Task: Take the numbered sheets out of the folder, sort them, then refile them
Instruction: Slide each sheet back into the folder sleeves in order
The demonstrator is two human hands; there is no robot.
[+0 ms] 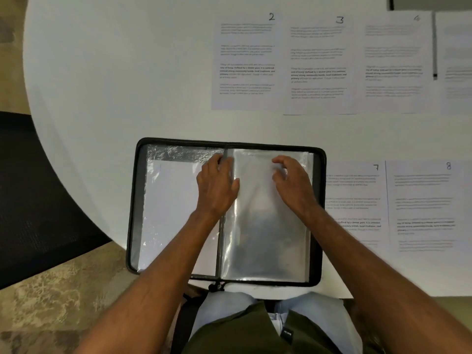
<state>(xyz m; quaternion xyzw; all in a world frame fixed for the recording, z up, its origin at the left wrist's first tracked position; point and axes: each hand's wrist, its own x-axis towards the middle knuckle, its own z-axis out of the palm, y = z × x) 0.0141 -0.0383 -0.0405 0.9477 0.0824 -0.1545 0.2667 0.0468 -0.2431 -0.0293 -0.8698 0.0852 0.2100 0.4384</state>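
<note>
A black zip folder [132, 200] lies open at the table's near edge. Its left clear sleeve [168, 200] holds a white sheet; the right sleeves [263, 238] look empty. My left hand [217, 185] rests flat across the spine, fingers straight. My right hand [291, 180] sits on the top of the right sleeve with fingers curled, seeming to pinch the plastic. Sheets numbered 2 [246, 62], 3 [318, 65] and 4 [393, 62] lie in a row at the back. Sheets 7 [357, 190] and 8 [424, 205] lie to the right of the folder.
A black pen [434, 47] lies upright between sheet 4 and another sheet [457, 62] at the right edge. The white round table [102, 85] extends left. A black chair [38, 195] stands at the left over patterned carpet.
</note>
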